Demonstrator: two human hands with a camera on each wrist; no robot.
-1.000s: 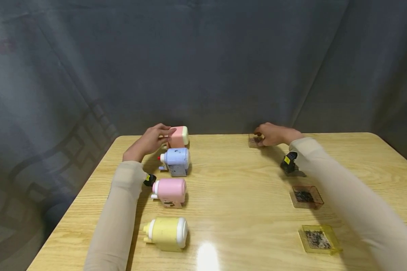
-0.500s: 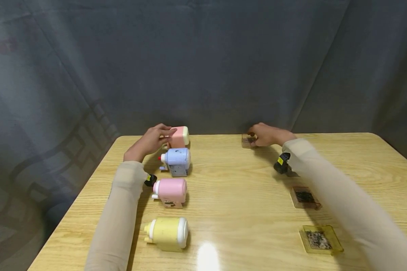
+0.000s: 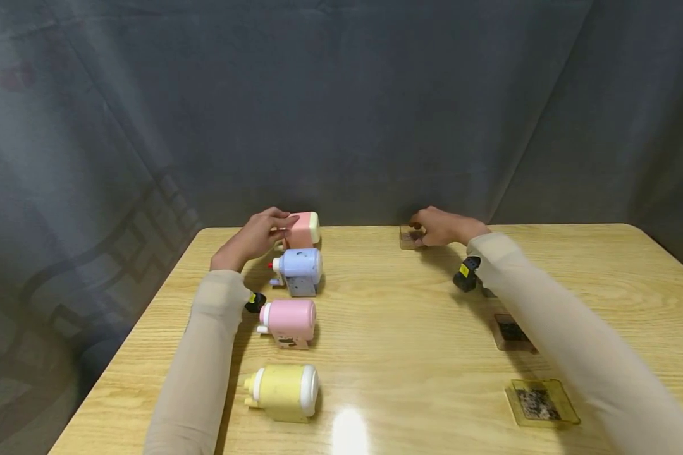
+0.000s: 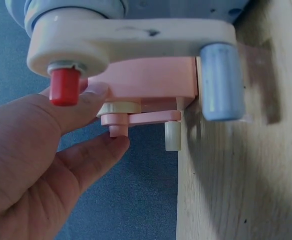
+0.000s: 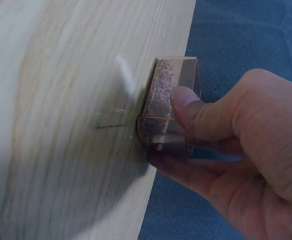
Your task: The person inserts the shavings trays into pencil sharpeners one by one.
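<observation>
Left hand (image 3: 254, 235) gripping the salmon-pink sharpener (image 3: 303, 229) at the surface's (image 3: 387, 316) far edge, right hand (image 3: 439, 227) pinching a clear shavings drawer (image 3: 408, 237) right of it, no legible writing

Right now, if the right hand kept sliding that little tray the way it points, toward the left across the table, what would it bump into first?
The right hand holds a small clear tray at the table's far edge. Leftward the wood looks bare until the peach pencil sharpener that the left hand holds, probably the first contact, though depth is uncertain.

Shavings-filled clear tray (image 5: 168, 112), table's far edge
</observation>
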